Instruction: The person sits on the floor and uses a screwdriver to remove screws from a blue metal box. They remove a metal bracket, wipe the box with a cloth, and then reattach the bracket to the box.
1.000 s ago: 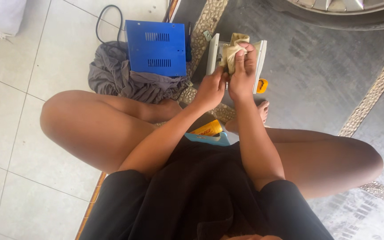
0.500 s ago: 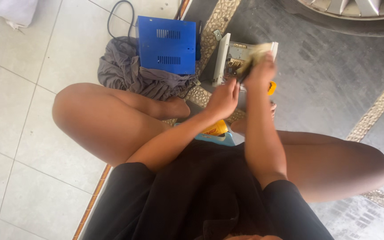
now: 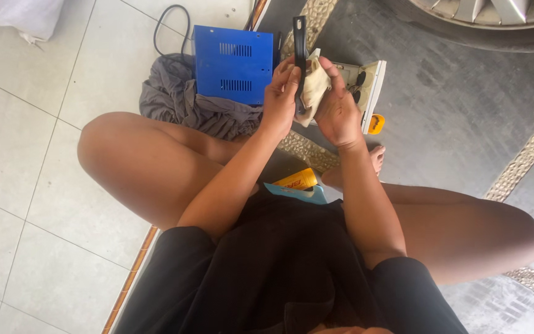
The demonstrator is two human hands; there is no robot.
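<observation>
Left hand [image 3: 281,93] grips your black strip [image 3: 300,55] upright; right hand [image 3: 336,111] clamps the cream cloth [image 3: 314,86] against it. Behind sit 1 blue box [image 3: 235,65], grey rag [image 3: 171,99], white device [image 3: 366,86].

My hands meet above my crossed legs, so little room lies between them. Straight ahead a blue box [image 3: 233,64] and a grey cloth [image 3: 177,102] block the left; a pale tray [image 3: 366,86] stands just beyond my right hand [image 3: 338,111]. A yellow tube [image 3: 298,180] lies near my lap. The tiled floor [image 3: 26,154] on my left is open, as is the dark floor [image 3: 458,117] on my right.
</observation>
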